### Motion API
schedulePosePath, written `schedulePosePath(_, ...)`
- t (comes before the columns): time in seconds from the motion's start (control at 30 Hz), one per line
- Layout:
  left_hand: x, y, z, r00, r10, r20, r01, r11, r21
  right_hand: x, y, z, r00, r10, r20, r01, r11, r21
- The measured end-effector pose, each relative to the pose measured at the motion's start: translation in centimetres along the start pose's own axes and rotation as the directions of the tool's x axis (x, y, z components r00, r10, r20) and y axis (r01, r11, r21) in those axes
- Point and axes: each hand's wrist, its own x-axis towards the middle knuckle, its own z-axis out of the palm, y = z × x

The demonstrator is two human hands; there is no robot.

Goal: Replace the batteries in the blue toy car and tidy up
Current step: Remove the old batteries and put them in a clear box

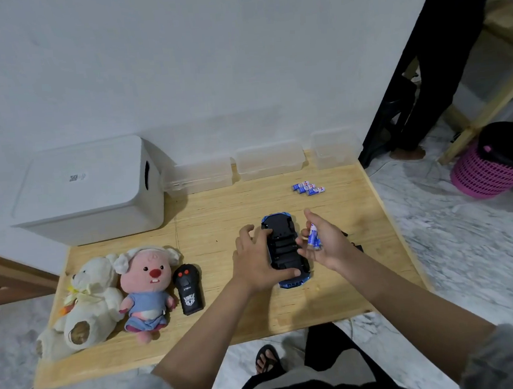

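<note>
Since the bay looks empty: I judge swapping half done.
Blue toy car (286,250): belly-up, frame centre, on counter (208,229).
Left hand (256,261): steadies car, fingers curled over it.
Right hand (323,241): pinches batteries (314,237).
Spare batteries (308,187): upper right, unloaded.
Left: loading, cover, tidying.

Two plush toys (109,297) beside a black remote (188,288) — white bin (90,190) behind.

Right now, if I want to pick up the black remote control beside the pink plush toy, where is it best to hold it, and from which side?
Probably grip the black remote control across its narrow middle, coming from above. It lies flat on the table, long axis running away from you. The pink plush toy crowds its left side, so slide one finger carefully there; the right side is free.
</note>
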Motion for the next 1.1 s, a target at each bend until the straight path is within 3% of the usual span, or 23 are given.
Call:
schedulePosePath(0.13,1.6,1.0,-0.6,0.989,0.028,-0.147,-0.037,0.998,-0.058,1.0,-1.9,-0.4,0.995,-0.013,-0.100,0.013,1.000,-0.003)
schedulePosePath(0.33,8.2,5.8,-1.4,0.966,0.113,-0.234,-0.140,0.985,-0.101,3.9,-6.2,-3.5,0.976,-0.027,-0.216,0.024,1.000,-0.014)
schedulePosePath(0.53,16.9,10.9,-0.6,0.958,0.190,-0.213,-0.184,0.982,0.047,8.1,-11.4,-7.3,0.970,0.015,-0.242,-0.003,0.999,0.049)
schedulePosePath(0.87,27.3,14.0,1.8,0.951,0.305,-0.039,-0.272,0.894,0.357,14.5,-17.1,-8.5,0.977,0.115,-0.182,-0.099,0.990,0.095)
schedulePosePath(1.1,28.9,12.6,2.7,0.902,0.426,-0.069,-0.370,0.846,0.384,15.3,-17.4,-8.4,0.966,0.076,-0.248,-0.075,0.997,0.015)
